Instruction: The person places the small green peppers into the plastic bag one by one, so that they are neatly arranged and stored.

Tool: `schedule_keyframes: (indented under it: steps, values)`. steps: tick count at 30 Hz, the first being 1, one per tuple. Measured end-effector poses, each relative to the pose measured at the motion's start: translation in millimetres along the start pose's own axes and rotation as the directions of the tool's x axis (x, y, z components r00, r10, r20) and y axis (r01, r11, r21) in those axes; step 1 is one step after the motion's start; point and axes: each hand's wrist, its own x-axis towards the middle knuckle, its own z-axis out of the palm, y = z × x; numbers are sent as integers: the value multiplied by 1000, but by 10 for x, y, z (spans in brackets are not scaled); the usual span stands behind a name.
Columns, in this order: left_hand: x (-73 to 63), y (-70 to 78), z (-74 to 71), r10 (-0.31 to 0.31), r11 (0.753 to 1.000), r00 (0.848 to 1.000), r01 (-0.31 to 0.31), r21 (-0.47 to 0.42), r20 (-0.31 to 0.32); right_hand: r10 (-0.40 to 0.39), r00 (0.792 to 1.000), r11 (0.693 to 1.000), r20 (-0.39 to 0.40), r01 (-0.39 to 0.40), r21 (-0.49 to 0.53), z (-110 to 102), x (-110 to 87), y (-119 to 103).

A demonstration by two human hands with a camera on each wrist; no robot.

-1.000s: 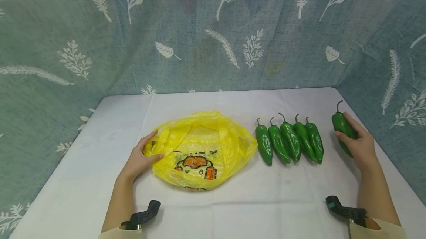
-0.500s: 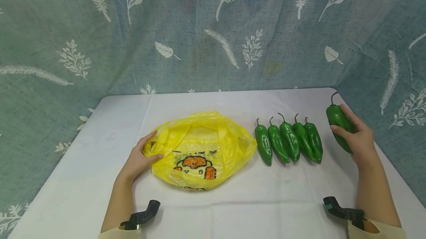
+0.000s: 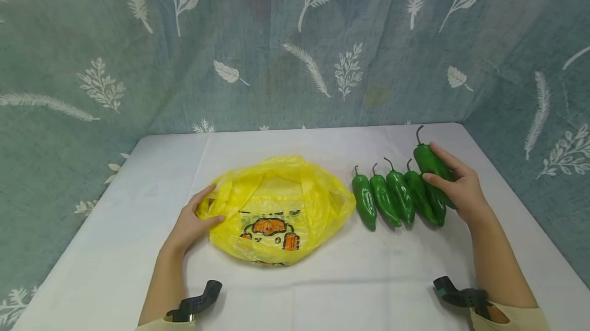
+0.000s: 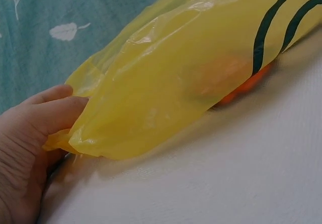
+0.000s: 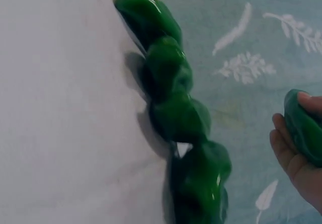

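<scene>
In the head view my right hand (image 3: 458, 187) holds a green chili pepper (image 3: 430, 162) with a curved stem, thumb on the near side. It is raised over the right end of a row of several green peppers (image 3: 400, 197), partly covering the last one. The right wrist view shows the held pepper (image 5: 304, 128) at the right edge, apart from the row (image 5: 178, 113). My left hand (image 3: 191, 223) grips the left end of a yellow plastic bag (image 3: 276, 203) between thumb and fingers. Inside the bag, something orange (image 4: 221, 80) shows dimly in the left wrist view.
A white cloth (image 3: 350, 280) covers the table. Green leaf-printed fabric (image 3: 258, 85) stands behind it and along both sides. The bag's right tip lies close to the leftmost pepper (image 3: 364, 202). Black wrist cameras (image 3: 200, 300) sit on both forearms.
My right hand has lifted the pepper and carried it left, from beside the row to above its right end. The left hand and the bag have stayed put.
</scene>
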Motion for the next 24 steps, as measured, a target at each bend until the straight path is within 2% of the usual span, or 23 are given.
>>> schedule_keyframes:
  steps: [5, 13, 24]
  values:
    - [3, -29, -37, 6, 999, 1000, -6, -42, 15, -8, 998, 997, 57, 12, -77, 166, 61, -67]
    - [29, -51, -71, 29, 996, 998, -25, -91, 49, -56, 988, 998, 145, 60, -21, 448, 147, -161]
    - [2, -52, -60, 37, 996, 998, -33, -87, 46, -39, 963, 999, 268, 44, -12, 846, 277, -387]
